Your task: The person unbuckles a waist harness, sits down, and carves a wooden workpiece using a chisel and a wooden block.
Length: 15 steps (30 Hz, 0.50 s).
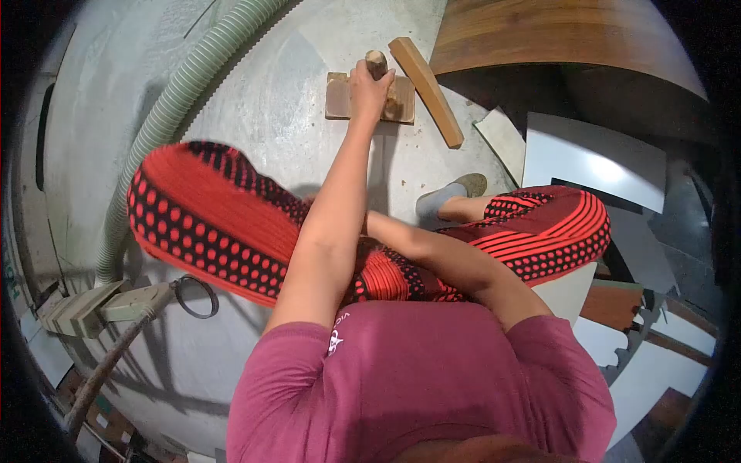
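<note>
My left hand (pixel 370 91) reaches forward, its fingers closed round a round wooden piece (pixel 377 63) whose pale end shows above the fist. Under and around the hand is a flat, rectangular wooden block (pixel 337 99) near the floor; whether the round piece is fixed to it I cannot tell. Just right of the block, a long squared wooden bar (pixel 428 92) lies slanted on the floor. My right forearm crosses low in front of my body and passes behind the left forearm, which hides the right hand and anything in it.
A ribbed green hose (pixel 202 73) curves along the left to a floor nozzle (pixel 116 307). At upper right stands a curved wood-grain panel (pixel 571 35). White board offcuts (pixel 594 154) lie below it. My shod foot (pixel 467 185) rests right of centre on the grey floor (pixel 285 100).
</note>
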Motion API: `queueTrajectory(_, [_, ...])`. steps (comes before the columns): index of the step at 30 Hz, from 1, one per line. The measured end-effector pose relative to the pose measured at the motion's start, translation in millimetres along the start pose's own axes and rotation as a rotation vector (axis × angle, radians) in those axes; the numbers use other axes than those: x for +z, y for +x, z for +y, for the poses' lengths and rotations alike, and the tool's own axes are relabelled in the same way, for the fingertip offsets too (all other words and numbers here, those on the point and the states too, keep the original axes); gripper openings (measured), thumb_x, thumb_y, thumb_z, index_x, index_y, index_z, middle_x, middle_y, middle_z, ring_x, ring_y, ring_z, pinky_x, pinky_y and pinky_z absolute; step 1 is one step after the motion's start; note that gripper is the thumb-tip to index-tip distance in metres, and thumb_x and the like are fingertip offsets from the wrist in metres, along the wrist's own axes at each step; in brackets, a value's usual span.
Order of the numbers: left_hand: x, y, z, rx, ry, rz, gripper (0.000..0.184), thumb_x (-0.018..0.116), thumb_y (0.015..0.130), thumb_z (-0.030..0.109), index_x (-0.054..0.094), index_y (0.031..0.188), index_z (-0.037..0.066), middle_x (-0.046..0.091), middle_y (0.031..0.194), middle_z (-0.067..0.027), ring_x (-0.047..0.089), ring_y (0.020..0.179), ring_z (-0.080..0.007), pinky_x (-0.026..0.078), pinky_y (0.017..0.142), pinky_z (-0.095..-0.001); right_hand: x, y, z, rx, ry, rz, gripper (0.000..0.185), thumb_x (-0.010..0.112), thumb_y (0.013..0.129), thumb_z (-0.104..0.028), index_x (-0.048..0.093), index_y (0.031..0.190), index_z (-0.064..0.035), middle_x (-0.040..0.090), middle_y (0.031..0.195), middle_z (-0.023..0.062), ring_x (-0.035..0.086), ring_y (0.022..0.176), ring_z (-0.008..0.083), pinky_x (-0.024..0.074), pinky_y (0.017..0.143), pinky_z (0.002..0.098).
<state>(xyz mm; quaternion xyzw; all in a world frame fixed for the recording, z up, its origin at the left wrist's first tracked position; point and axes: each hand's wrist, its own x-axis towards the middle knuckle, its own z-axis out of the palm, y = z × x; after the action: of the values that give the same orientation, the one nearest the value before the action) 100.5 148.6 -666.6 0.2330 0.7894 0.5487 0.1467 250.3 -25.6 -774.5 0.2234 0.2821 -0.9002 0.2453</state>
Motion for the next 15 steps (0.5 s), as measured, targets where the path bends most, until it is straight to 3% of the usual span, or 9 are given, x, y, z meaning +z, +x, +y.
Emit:
queueTrajectory(2, [-0.8,-0.3,7.5,-0.037,0.086,-0.028,0.047,0.074,0.074,0.028,0.050,0.103,-0.001,0.055,0.100,-0.0221,0.055,0.095,-0.0395,0.046,0.081,-0.0452,27.4,-58.6,-45.5,0.076,-0.062,0.052,0.025,0.058,0.091,-0.028,0.063,0.104,-0.0074,0.058,0.113,0.0076,0.051,0.097,0.0135,0.0424,0.086,0.0327])
queueTrajectory(4, [0.7,-5.7,10.3,-0.016,0.080,-0.047,0.047,0.074,0.074,0.027,0.049,0.104,0.000,0.054,0.102,-0.0220,0.055,0.096,-0.0393,0.046,0.082,-0.0452,121.5,-111.3,-107.3,0.192,0.031,0.542,0.035,0.051,0.094,-0.025,0.055,0.122,-0.0044,0.060,0.112,0.0024,0.054,0.101,0.0095,0.0416,0.092,0.0297])
queueTrajectory(9, [0.1,-19.0,14.1,0.039,0.073,-0.098,0.048,0.072,0.075,0.029,0.050,0.105,-0.001,0.055,0.103,-0.0224,0.054,0.098,-0.0394,0.045,0.083,-0.0448,73.9,-98.0,-62.9,0.055,-0.199,0.436,0.038,0.054,0.092,-0.026,0.054,0.122,-0.0022,0.057,0.119,0.0072,0.051,0.108,0.0168,0.0396,0.095,0.0329])
queueTrajectory(13, [6.6,-24.9,6.9,0.066,0.017,-0.145,0.042,0.073,0.072,0.022,0.049,0.101,0.004,0.051,0.103,-0.0193,0.053,0.097,-0.0390,0.045,0.082,-0.0463,55.9,-110.5,-63.2,-0.016,-0.477,0.294,0.043,0.058,0.090,-0.027,0.052,0.123,0.0001,0.053,0.126,0.0119,0.048,0.115,0.0240,0.0377,0.099,0.0361])
queueTrajectory(14, [9.4,-24.7,2.5,0.086,0.022,-0.146,0.041,0.073,0.072,0.020,0.049,0.101,0.004,0.051,0.102,-0.0188,0.053,0.096,-0.0389,0.045,0.081,-0.0470,54.9,-114.0,-66.8,0.001,-0.495,0.278,0.043,0.058,0.090,-0.027,0.052,0.123,0.0001,0.053,0.126,0.0119,0.048,0.115,0.0240,0.0377,0.099,0.0361])
queueTrajectory(15, [10.6,-28.0,1.7,0.090,0.037,-0.108,0.039,0.072,0.071,0.017,0.048,0.100,0.005,0.051,0.102,-0.0190,0.053,0.095,-0.0391,0.045,0.080,-0.0482,58.6,-118.5,-72.7,-0.069,-0.590,0.191,0.038,0.058,0.091,-0.025,0.055,0.121,-0.0014,0.057,0.118,0.0090,0.052,0.105,0.0179,0.0425,0.091,0.0327])
